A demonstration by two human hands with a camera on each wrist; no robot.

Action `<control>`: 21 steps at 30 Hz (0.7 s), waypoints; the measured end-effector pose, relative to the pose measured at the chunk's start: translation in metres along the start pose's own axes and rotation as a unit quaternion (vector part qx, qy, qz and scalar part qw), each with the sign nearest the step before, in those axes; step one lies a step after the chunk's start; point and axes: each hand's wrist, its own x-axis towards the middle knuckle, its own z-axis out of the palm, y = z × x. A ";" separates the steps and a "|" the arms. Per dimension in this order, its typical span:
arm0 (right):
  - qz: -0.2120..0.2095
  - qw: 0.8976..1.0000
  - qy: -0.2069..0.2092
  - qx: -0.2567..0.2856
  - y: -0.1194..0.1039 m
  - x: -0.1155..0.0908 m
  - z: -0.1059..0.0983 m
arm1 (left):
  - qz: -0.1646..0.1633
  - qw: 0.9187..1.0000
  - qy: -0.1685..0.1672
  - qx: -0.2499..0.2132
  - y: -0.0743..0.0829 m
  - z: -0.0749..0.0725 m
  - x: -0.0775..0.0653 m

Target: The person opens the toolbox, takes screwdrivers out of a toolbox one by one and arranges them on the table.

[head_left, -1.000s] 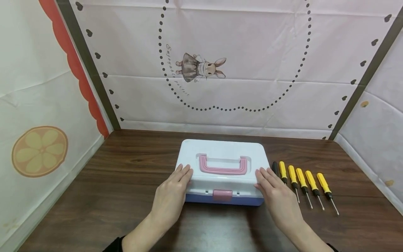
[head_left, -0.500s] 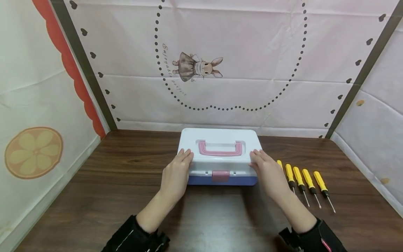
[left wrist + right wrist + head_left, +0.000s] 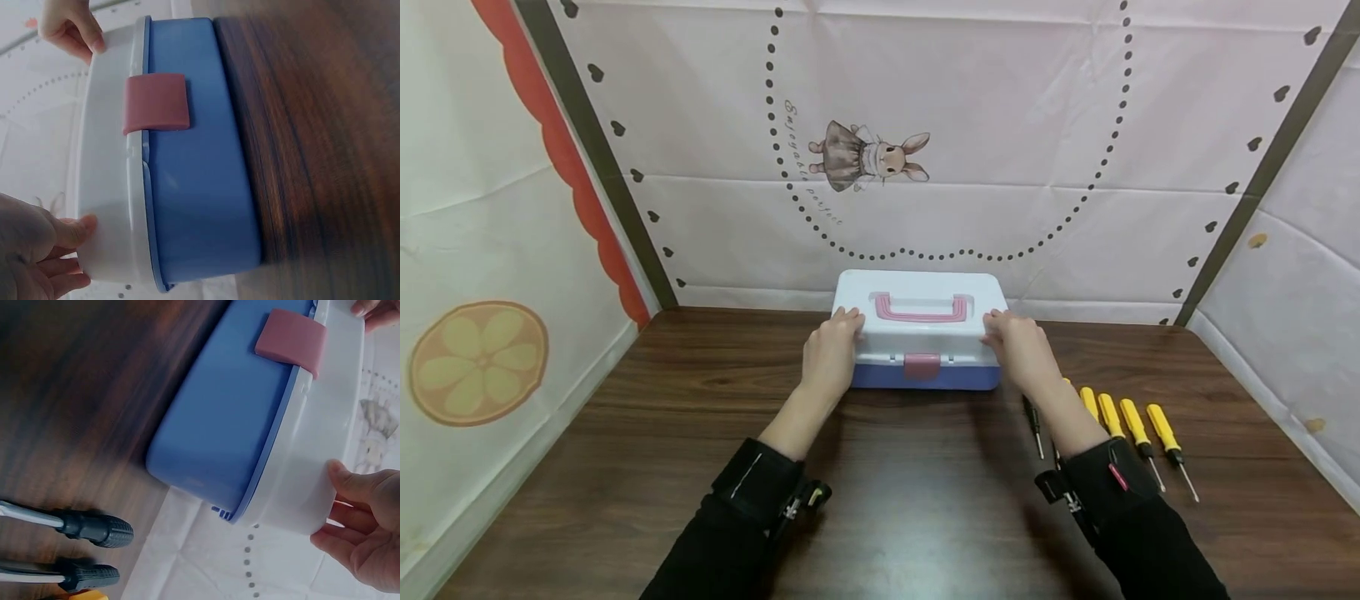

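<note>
A toolbox with a white lid (image 3: 917, 342), a blue base (image 3: 880, 377), a pink carry handle (image 3: 921, 317) and a pink front latch (image 3: 921, 367) stands on the table near its back edge, lid down. My left hand (image 3: 831, 354) grips the lid's left front corner, thumb on the front face and fingers round the side, as the left wrist view also shows. Likewise my right hand (image 3: 1018, 350) holds the right front corner; in the right wrist view its thumb presses the white front and its fingers (image 3: 344, 540) lie along the end.
Several yellow-handled screwdrivers (image 3: 1163, 427) lie in a row to the right, partly behind my right forearm. A black screwdriver (image 3: 1032, 408) lies closest to the toolbox. Printed white cloth (image 3: 737, 225) hangs behind the brown wooden table (image 3: 887, 517) and at both sides.
The toolbox has slid away from me toward the back edge, with both hands staying on its front corners. My forearms reach further forward, and the right one now covers part of the screwdriver row.
</note>
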 end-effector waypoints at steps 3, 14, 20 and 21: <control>-0.003 1.000 -0.001 -0.003 0.005 0.010 0.002 | -0.010 1.000 -0.006 0.003 -0.002 0.005 0.010; 0.033 0.999 -0.040 0.001 0.013 0.029 0.003 | -0.019 1.000 -0.011 0.019 -0.006 0.018 0.028; -0.003 1.000 -0.017 -0.012 0.016 0.023 0.011 | -0.008 1.000 -0.025 0.014 -0.011 0.021 0.023; -0.006 1.000 -0.021 -0.015 0.016 0.021 0.012 | -0.006 0.999 -0.034 0.012 -0.012 0.021 0.020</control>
